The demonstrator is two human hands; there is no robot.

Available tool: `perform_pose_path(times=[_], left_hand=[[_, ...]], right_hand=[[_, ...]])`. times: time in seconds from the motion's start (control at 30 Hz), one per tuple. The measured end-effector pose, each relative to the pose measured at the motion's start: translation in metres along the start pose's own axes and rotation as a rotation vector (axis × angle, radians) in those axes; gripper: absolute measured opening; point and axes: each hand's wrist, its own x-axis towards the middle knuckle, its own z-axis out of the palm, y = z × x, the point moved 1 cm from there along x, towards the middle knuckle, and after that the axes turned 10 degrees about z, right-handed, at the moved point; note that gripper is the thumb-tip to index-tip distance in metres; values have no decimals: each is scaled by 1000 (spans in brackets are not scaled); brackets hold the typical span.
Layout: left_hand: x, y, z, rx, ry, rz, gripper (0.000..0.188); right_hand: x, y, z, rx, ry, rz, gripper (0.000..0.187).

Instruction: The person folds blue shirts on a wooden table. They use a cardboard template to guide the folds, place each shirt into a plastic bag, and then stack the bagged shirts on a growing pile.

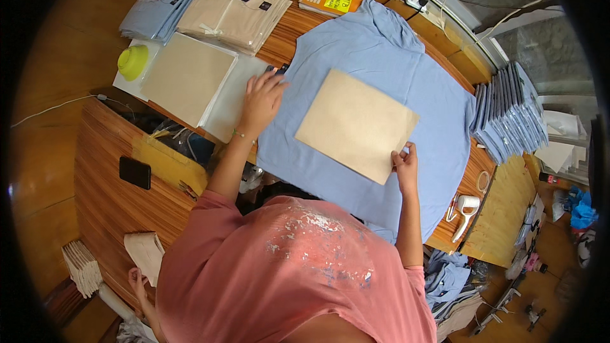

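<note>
The tabletop (284,37) has a striped wood-grain surface. A light-blue cloth garment (438,111) lies spread across it, with raised folds at the far end. A flat, rectangular tan board (357,124) rests slantwise on the garment. To the left, a similar sheet (187,77) tops a stack with white paper edges.

The right hand (406,168) has its grip closed, pinching the board's right edge between thumb and fingers. The left hand (262,103) has its grip loosely spread at the garment's left edge. Its fingers partly cover a small dark tag (278,68); contact cannot be determined. The torso (279,267) hides part of the garment's near edge.
</note>
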Motion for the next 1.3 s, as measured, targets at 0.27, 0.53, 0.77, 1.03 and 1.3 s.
perform_pose_path(times=[0.27, 0.53, 0.77, 1.03, 1.3], left_hand=[[-11, 20, -12, -290, 456, -235, 36], [-29, 89, 12, -291, -69, -92, 58], [-33, 103, 37, -243, -145, -138, 54], [-30, 103, 39, -178, -137, -192, 47], [-40, 104, 49, -111, -146, -219, 44]], right_hand=[[19, -37, 40, 36, -36, -64, 22], [56, -28, 69, 32, -99, 20, 23], [57, -24, 68, -10, -89, 49, 23], [51, -28, 72, 45, -95, 75, 23], [54, -17, 76, 43, -143, 27, 32]])
